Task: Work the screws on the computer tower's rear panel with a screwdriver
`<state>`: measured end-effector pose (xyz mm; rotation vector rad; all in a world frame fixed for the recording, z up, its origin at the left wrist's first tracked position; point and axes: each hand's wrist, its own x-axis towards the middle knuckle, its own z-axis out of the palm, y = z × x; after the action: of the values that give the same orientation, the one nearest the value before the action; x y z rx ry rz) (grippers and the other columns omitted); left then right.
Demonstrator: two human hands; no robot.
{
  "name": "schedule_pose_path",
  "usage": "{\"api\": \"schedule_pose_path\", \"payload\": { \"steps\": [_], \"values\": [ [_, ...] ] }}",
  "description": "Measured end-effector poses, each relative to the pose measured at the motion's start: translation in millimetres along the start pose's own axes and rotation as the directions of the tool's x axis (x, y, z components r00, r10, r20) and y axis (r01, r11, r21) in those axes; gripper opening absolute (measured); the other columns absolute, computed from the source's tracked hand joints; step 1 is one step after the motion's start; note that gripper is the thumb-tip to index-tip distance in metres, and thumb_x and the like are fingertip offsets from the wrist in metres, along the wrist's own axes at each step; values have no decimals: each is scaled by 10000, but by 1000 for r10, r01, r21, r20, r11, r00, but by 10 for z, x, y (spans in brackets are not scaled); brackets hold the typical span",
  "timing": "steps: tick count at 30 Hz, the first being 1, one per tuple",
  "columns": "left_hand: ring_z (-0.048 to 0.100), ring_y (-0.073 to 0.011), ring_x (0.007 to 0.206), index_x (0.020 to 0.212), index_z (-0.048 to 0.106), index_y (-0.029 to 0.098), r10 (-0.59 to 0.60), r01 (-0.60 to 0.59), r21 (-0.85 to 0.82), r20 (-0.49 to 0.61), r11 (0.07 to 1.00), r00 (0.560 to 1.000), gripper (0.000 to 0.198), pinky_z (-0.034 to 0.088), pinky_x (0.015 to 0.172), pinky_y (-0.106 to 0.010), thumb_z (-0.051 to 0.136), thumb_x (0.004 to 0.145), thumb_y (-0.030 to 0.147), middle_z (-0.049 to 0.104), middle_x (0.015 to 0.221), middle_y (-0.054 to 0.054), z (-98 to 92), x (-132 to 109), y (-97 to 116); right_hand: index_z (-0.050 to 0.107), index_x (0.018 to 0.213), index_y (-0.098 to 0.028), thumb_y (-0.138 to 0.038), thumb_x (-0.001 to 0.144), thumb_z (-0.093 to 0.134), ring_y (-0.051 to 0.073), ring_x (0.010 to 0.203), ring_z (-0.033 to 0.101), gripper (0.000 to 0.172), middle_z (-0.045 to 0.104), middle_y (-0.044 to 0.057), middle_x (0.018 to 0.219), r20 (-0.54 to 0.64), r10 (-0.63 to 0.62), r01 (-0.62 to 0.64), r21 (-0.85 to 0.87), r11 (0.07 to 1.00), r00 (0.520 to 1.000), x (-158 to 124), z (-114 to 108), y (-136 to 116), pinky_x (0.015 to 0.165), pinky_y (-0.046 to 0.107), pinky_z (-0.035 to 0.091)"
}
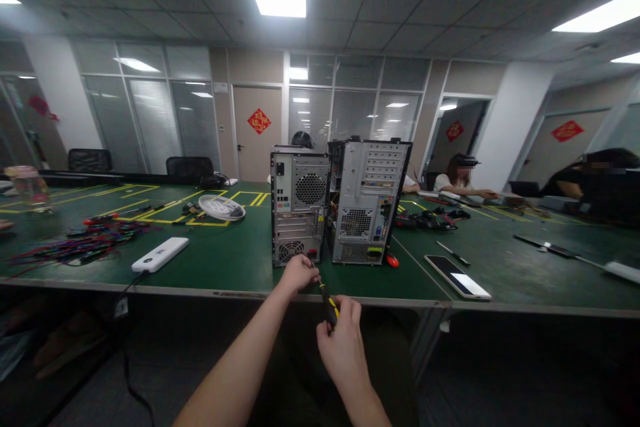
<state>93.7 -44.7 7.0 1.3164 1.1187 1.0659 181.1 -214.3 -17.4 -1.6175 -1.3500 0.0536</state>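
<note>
In my right hand (345, 337) is a screwdriver (327, 300) with a black and yellow handle, its shaft slanting up and away. My left hand (299, 272) is closed in a pinch by the screwdriver's tip, at the lower back of the left computer tower (300, 207). Whatever the left fingertips pinch is hidden or too small to name. This tower stands upright, rear panel with vents and ports facing me. Beside it on the right stands a second computer tower (367, 203), also with its back toward me.
On the green table (220, 273) lie a white power strip-like device (161, 255), a bundle of coloured wires (85, 243), a white round mesh piece (221, 207) and a phone (457, 277). An orange-handled tool (393, 260) lies by the right tower. Other people (457, 180) sit across the table.
</note>
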Motion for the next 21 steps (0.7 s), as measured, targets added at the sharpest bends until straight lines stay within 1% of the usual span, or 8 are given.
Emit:
{"api": "schedule_pose_path", "payload": {
  "steps": [7,11,12,15,17,18,19,21],
  "values": [
    [698,-164,556,727,461,232,45,-43,49,-29,998,999,383,517,586,-233,808,756,73,613,534,43,20,-6,-17,592,1169,-231,-203,1008,425,232,924,731,234,613,103,1137,-62,-162,164,26,986,985,-173,-5,165,790,340,597],
    [686,-174,583,753,475,250,143,-119,179,-127,977,981,260,514,602,-264,703,879,259,637,617,23,-76,-144,-50,628,1227,-219,-306,1083,410,226,856,744,276,666,103,1066,-89,-204,203,-17,979,975,-158,28,269,732,316,596],
    [684,-177,618,751,478,252,231,-172,268,-207,948,951,265,521,638,-275,705,877,299,630,649,20,-141,-185,-53,638,1237,-214,-330,1096,397,226,843,745,302,674,102,1039,-89,-211,209,-32,977,973,-157,31,288,718,311,594],
    [678,-232,821,839,516,257,502,-266,531,-370,805,782,224,546,811,-363,680,889,402,630,807,-21,-421,-243,-32,675,1234,-200,-372,1117,366,219,821,744,373,687,103,988,-76,-228,224,-54,973,971,-160,33,310,708,299,594],
    [663,-278,1009,1035,552,234,570,-249,608,-416,754,708,340,543,924,-424,722,861,471,639,1032,-81,-624,-193,1,698,1227,-205,-377,1118,373,218,849,746,383,696,107,1006,-74,-233,231,-39,972,970,-166,37,298,747,302,605],
    [646,-299,1106,1159,541,214,582,-244,629,-411,738,701,489,528,986,-451,766,827,494,624,1147,-112,-714,-144,18,707,1224,-209,-374,1115,385,222,885,750,377,700,115,1040,-86,-237,236,-29,971,968,-169,42,287,777,309,611],
    [624,-315,1193,1278,505,196,586,-249,638,-391,728,710,645,507,1040,-466,803,796,505,599,1253,-138,-790,-85,32,714,1219,-212,-368,1109,401,230,933,752,367,700,126,1092,-105,-241,240,-22,970,965,-173,49,276,809,320,617],
    [574,-336,1329,1418,429,173,557,-270,640,-299,720,775,848,470,1109,-464,850,757,497,557,1393,-183,-900,37,47,720,1217,-214,-346,1092,435,250,1029,748,338,679,148,1214,-147,-247,247,-21,969,958,-180,69,255,854,341,625]
  ]
}}
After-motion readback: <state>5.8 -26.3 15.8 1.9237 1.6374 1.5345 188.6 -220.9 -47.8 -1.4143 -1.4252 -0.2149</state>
